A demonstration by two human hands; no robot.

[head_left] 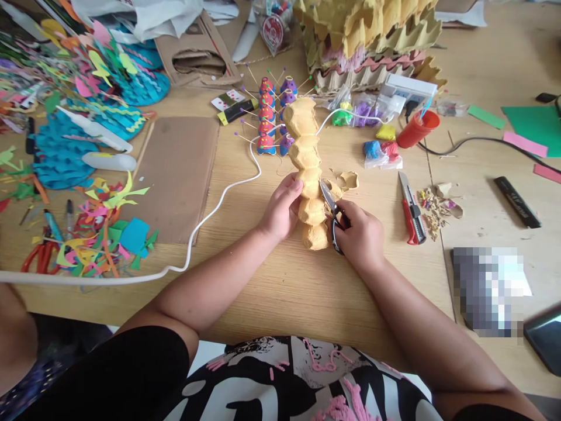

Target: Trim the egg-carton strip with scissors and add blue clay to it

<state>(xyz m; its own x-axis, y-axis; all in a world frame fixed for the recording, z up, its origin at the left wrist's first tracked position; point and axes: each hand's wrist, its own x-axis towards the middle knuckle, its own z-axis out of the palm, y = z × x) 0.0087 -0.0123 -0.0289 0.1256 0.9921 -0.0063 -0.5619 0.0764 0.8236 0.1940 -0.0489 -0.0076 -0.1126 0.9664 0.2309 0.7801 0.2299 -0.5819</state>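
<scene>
My left hand [283, 204] grips a strip of yellow egg carton [310, 156] by its left side, with the thumb on top. The strip is a row of several joined cups running away from me over the wooden table. In my right hand [362, 234] is a pair of scissors [335, 213] with dark handles. Their blades lie against the strip's right edge, near its middle. Just beyond the blades are torn carton scraps [348, 180]. Two painted carton caterpillars, one red and blue [266, 117] and one purple [288, 88], stand behind the strip.
A red utility knife [412, 213] lies right of my right hand, beside small scraps [438, 207]. Stacked egg trays [368, 35] stand at the back. A white cable [219, 202] crosses the left side, past brown cardboard [177, 175] and colored paper scraps [100, 240]. A red cup [418, 128] stands back right.
</scene>
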